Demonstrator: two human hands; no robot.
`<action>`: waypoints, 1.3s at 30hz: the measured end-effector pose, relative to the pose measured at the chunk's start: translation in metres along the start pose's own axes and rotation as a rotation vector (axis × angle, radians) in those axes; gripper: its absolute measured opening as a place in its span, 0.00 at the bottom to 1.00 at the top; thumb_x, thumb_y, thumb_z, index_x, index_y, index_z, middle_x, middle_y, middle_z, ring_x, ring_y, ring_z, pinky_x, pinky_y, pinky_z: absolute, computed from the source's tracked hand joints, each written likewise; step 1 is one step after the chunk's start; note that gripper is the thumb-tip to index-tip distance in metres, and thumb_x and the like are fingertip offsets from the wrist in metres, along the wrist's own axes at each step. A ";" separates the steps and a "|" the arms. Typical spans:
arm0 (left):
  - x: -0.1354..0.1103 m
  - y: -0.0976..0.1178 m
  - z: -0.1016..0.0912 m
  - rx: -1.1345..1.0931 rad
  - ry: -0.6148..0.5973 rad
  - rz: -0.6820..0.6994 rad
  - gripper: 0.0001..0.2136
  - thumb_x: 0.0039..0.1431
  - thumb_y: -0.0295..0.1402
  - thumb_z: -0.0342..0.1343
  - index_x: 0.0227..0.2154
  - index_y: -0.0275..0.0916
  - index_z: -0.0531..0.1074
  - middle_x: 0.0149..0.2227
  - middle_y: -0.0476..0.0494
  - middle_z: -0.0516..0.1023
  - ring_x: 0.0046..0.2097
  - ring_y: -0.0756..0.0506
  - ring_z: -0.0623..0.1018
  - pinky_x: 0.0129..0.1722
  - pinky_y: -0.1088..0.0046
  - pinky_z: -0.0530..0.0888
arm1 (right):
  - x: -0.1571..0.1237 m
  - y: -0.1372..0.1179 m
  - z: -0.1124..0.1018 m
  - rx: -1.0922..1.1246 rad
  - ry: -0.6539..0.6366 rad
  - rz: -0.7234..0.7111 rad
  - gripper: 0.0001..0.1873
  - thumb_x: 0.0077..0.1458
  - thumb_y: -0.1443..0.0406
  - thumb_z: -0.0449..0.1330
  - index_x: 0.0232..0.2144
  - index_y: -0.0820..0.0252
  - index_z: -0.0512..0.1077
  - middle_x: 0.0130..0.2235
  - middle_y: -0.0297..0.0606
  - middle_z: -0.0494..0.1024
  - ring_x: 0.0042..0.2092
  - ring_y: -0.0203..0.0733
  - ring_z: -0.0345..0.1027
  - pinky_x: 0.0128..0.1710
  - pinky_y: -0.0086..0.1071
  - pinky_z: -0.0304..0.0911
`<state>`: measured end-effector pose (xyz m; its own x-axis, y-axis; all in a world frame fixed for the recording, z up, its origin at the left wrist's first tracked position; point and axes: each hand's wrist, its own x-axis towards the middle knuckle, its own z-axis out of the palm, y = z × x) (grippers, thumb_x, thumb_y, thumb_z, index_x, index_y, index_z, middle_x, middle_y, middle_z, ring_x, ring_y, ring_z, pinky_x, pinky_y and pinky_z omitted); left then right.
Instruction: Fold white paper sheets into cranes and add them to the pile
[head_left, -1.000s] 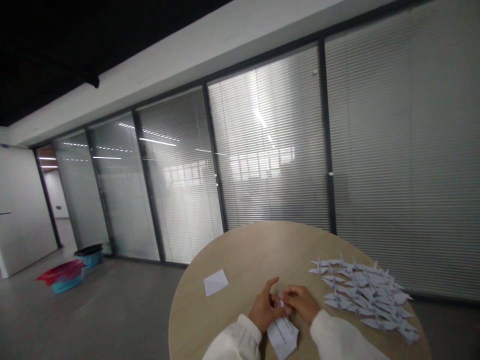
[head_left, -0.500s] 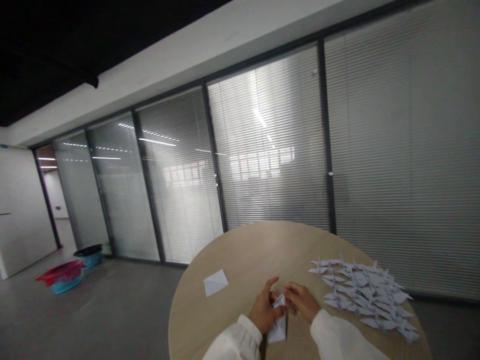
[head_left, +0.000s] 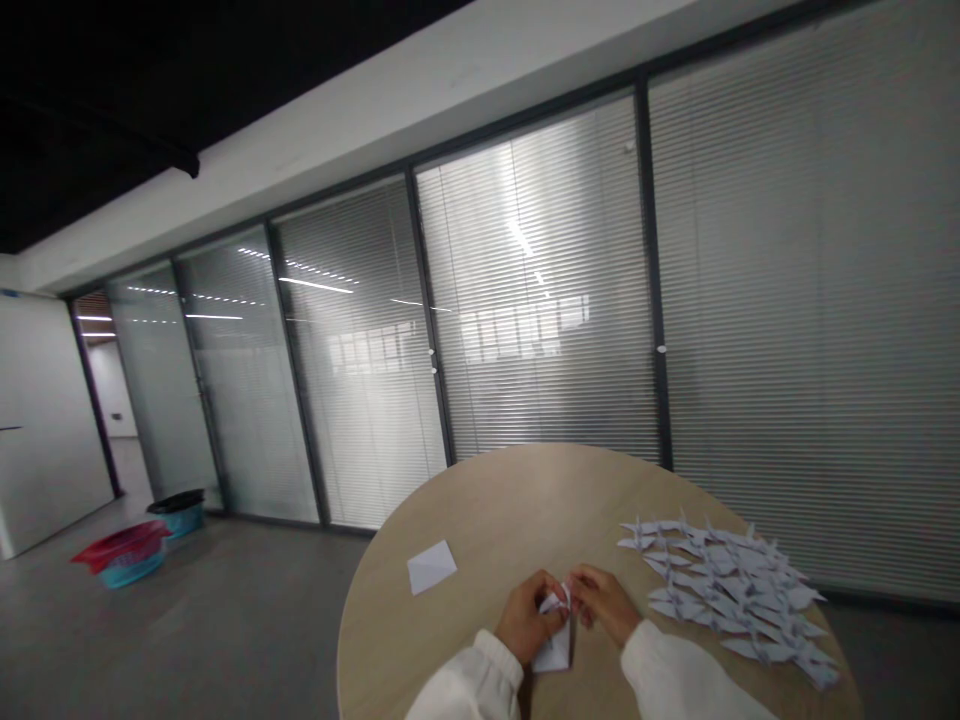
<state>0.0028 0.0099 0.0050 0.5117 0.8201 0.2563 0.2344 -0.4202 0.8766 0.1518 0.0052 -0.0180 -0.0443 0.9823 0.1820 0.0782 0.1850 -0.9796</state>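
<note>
A partly folded sheet of white paper (head_left: 553, 655) is held over the near part of the round table. My left hand (head_left: 529, 612) is closed on its left side, with thumb and index finger pinching near the top. At the paper's upper right, my right hand (head_left: 602, 602) pinches the top edge with its fingertips. The fingers hide much of the fold. To the right lie several white paper cranes (head_left: 735, 585), packed close together in rows. A white paper square (head_left: 432, 567) with crease lines lies flat, apart from my hands on the left.
The round wooden table (head_left: 555, 480) stands before a glass partition with blinds (head_left: 540, 380). On the floor at left are a basin with a red covering (head_left: 124, 545) and one with a black covering (head_left: 180, 505). Beyond them is a doorway (head_left: 109, 390).
My left index finger, raised before, has curled down onto the paper's top. The folded paper has shifted slightly upward. My right hand stays nearly in place, still pinching the edge.
</note>
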 end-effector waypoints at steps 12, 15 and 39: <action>-0.003 0.009 -0.003 0.087 0.025 -0.055 0.08 0.37 0.24 0.54 0.26 0.37 0.68 0.18 0.56 0.61 0.20 0.55 0.59 0.20 0.81 0.55 | 0.001 -0.002 -0.006 -0.008 0.118 -0.042 0.17 0.42 0.51 0.51 0.19 0.59 0.62 0.15 0.25 0.64 0.16 0.31 0.56 0.16 0.24 0.52; -0.004 0.009 -0.003 0.050 0.008 -0.048 0.07 0.38 0.25 0.54 0.26 0.37 0.68 0.17 0.56 0.61 0.20 0.55 0.59 0.20 0.81 0.55 | -0.001 -0.004 -0.004 -0.006 0.079 -0.016 0.16 0.40 0.51 0.53 0.21 0.58 0.63 0.15 0.25 0.64 0.15 0.30 0.55 0.15 0.24 0.52; 0.003 0.016 -0.010 -0.622 0.197 -0.177 0.24 0.46 0.50 0.50 0.39 0.36 0.70 0.36 0.40 0.73 0.37 0.45 0.72 0.27 0.74 0.67 | -0.002 -0.008 -0.012 0.151 0.162 0.010 0.22 0.38 0.47 0.55 0.22 0.61 0.67 0.15 0.28 0.66 0.18 0.32 0.58 0.18 0.26 0.52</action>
<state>-0.0002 0.0092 0.0240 0.3356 0.9362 0.1045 -0.2490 -0.0188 0.9683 0.1628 0.0023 -0.0093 0.1174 0.9781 0.1717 -0.0730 0.1809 -0.9808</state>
